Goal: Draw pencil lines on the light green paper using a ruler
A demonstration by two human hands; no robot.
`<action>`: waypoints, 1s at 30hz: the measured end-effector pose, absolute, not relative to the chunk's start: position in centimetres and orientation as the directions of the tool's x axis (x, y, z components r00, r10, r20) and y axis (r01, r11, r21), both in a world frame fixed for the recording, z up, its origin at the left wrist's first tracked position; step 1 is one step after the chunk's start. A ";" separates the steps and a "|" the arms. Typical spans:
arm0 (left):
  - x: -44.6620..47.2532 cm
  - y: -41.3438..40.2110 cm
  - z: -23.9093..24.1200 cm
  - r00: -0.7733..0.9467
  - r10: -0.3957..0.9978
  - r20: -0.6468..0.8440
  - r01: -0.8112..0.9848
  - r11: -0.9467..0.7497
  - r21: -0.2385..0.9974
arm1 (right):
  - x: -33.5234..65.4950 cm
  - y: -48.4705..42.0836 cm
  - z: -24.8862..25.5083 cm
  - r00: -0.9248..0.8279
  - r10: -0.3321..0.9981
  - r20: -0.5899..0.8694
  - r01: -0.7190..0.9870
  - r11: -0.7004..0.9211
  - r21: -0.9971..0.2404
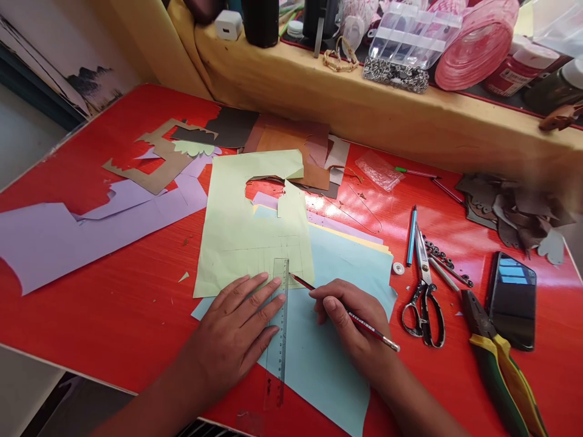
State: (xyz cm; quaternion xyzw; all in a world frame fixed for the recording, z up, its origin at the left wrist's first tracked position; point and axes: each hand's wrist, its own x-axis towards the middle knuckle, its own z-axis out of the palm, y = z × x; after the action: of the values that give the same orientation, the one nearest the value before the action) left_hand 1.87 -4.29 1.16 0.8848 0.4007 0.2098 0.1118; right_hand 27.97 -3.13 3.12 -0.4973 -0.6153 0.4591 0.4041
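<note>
My left hand point(239, 328) lies flat with fingers spread, pressing down a clear plastic ruler point(280, 340) that runs lengthwise over a pale green sheet point(237, 230) and a light blue sheet point(328, 358). In my right hand point(350, 321) I pinch a red pencil point(364, 325), and its tip touches the green sheet right beside the ruler's upper end. Faint pencil lines show on the green sheet near the ruler. A piece has been cut out of the green sheet's top.
Scissors point(424, 300), a blue pen point(412, 235), pliers with green-yellow handles point(501, 364) and a phone point(512, 300) lie to the right on the red table point(113, 321). Lilac paper point(54, 237) and cardboard offcuts point(155, 161) lie left. A cluttered ledge point(364, 103) runs along the back.
</note>
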 end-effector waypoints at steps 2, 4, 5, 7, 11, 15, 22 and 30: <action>1.8 -4.3 1.2 0.593 0.752 0.287 0.660 -0.659 0.362 | 27.9 -3.2 3.1 -0.179 0.983 0.038 0.244 0.082 -0.966; 1.8 -4.2 1.2 0.598 0.748 0.287 0.658 -0.663 0.357 | 27.9 -3.2 3.1 -0.179 0.983 0.038 0.243 0.082 -0.967; 1.8 -4.2 1.2 0.600 0.747 0.287 0.658 -0.665 0.354 | 27.9 -3.2 3.1 -0.179 0.983 0.039 0.240 0.082 -0.967; 1.8 -4.2 1.1 0.602 0.745 0.286 0.659 -0.666 0.349 | 27.9 -3.2 3.1 -0.178 0.983 0.035 0.236 0.077 -0.969; 1.6 -4.3 0.9 0.602 0.742 0.294 0.657 -0.670 0.344 | 27.8 -3.1 3.2 -0.173 0.984 0.037 0.244 0.079 -0.967; 1.5 -4.3 0.7 0.608 0.735 0.299 0.657 -0.678 0.331 | 27.7 -3.1 3.2 -0.171 0.984 0.052 0.255 0.095 -0.962; 1.5 -4.3 0.4 0.612 0.727 0.313 0.659 -0.687 0.307 | 27.7 -3.1 3.0 -0.171 0.983 0.058 0.254 0.101 -0.962; 1.4 -4.4 0.3 0.621 0.722 0.306 0.651 -0.692 0.311 | 27.7 -3.3 3.0 -0.175 0.983 0.057 0.259 0.102 -0.960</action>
State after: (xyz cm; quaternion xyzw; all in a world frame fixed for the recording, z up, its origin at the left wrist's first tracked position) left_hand 1.39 -4.35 0.34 0.8962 0.3831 0.2069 0.0850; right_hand 27.67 -3.30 3.04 -0.4989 -0.6225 0.4472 0.4045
